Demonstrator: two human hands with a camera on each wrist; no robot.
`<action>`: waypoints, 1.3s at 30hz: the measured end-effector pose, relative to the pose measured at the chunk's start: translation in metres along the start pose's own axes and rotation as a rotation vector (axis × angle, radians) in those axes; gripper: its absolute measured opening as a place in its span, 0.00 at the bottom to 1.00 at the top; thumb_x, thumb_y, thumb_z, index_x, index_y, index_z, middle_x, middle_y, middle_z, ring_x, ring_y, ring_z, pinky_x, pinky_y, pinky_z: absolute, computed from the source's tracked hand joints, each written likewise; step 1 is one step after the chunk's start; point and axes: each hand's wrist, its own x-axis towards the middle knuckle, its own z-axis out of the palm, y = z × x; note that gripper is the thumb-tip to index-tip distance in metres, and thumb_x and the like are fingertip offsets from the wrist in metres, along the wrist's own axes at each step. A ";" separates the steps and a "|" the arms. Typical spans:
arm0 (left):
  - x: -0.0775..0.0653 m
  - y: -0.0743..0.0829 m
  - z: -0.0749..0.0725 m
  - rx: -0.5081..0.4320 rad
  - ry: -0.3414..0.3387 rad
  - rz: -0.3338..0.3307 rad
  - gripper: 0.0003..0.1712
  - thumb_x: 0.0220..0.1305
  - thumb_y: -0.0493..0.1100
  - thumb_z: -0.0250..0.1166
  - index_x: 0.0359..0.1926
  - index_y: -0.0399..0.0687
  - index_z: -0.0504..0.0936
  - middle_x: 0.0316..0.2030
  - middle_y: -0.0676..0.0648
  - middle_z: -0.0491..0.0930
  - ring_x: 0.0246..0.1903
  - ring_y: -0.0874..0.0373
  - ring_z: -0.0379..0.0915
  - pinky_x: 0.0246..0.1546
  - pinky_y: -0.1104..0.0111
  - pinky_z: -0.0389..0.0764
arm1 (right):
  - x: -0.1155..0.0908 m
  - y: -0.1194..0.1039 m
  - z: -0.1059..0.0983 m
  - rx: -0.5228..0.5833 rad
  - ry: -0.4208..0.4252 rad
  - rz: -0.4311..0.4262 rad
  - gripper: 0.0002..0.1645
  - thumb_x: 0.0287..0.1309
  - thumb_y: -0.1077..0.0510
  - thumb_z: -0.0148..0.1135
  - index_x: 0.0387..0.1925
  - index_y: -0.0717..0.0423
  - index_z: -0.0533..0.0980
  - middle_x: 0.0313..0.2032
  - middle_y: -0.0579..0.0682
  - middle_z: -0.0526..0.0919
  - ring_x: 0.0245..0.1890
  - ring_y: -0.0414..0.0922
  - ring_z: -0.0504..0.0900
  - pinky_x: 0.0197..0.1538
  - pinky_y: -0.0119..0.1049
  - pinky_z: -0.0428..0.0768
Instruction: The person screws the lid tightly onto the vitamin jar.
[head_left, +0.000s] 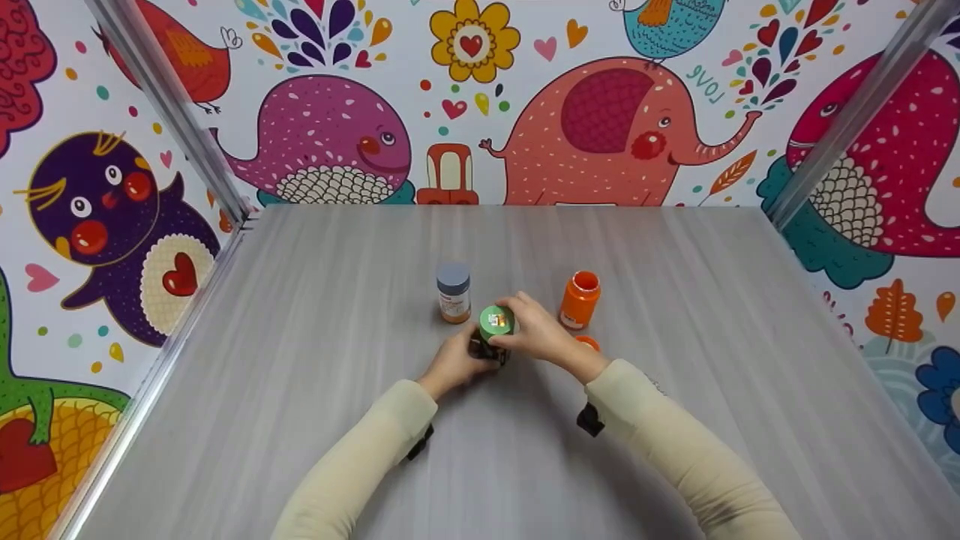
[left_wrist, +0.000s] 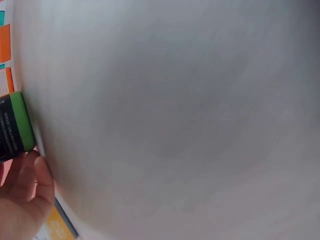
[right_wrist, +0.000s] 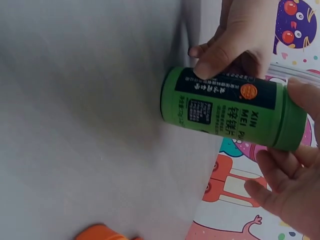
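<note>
A green bottle (right_wrist: 225, 115) with a dark label panel stands in front of the person. The left hand (head_left: 456, 361) grips its body low down; in the right wrist view that thumb lies against the label. At the top, the right hand (head_left: 538, 331) pinches the green lid (head_left: 496, 321) between thumb and fingers. The lid sits on the bottle, and whether it is loose I cannot tell. The left wrist view catches only the lower part of the bottle at its left edge, beside the left hand's fingers.
Behind the left hand stands a bottle with a grey lid (head_left: 454, 292). An orange bottle (head_left: 580, 301) stands uncapped to the right, its mouth showing. Partly hidden by the right wrist is an orange lid (head_left: 589, 343) on the grey table (head_left: 337, 300). Patterned walls border the table.
</note>
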 end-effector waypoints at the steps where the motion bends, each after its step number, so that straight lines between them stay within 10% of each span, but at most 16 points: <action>1: 0.000 0.000 0.000 0.003 -0.002 -0.011 0.32 0.49 0.40 0.70 0.55 0.42 0.68 0.51 0.42 0.74 0.50 0.50 0.72 0.53 0.58 0.71 | 0.000 -0.001 0.001 -0.004 0.014 0.014 0.34 0.46 0.52 0.70 0.53 0.64 0.70 0.43 0.56 0.73 0.43 0.48 0.73 0.50 0.42 0.75; 13: 0.000 0.000 0.000 0.000 0.001 0.008 0.33 0.49 0.40 0.70 0.56 0.41 0.68 0.52 0.41 0.74 0.50 0.50 0.72 0.53 0.58 0.71 | -0.002 -0.005 0.010 0.032 0.087 0.142 0.35 0.43 0.46 0.71 0.49 0.61 0.70 0.42 0.54 0.73 0.43 0.48 0.71 0.49 0.42 0.73; 25: 0.000 0.000 -0.001 0.016 0.014 0.037 0.31 0.49 0.39 0.70 0.54 0.40 0.69 0.50 0.41 0.74 0.51 0.49 0.70 0.54 0.57 0.69 | -0.001 0.006 -0.014 0.176 -0.230 -0.086 0.39 0.55 0.66 0.59 0.66 0.65 0.54 0.66 0.62 0.58 0.66 0.56 0.56 0.65 0.51 0.56; 39: 0.001 -0.001 -0.001 0.039 0.004 0.038 0.31 0.49 0.41 0.71 0.53 0.42 0.69 0.50 0.42 0.75 0.48 0.50 0.73 0.51 0.58 0.72 | 0.001 0.008 -0.008 0.057 -0.139 -0.161 0.35 0.54 0.59 0.63 0.61 0.66 0.63 0.54 0.60 0.69 0.52 0.52 0.70 0.56 0.47 0.70</action>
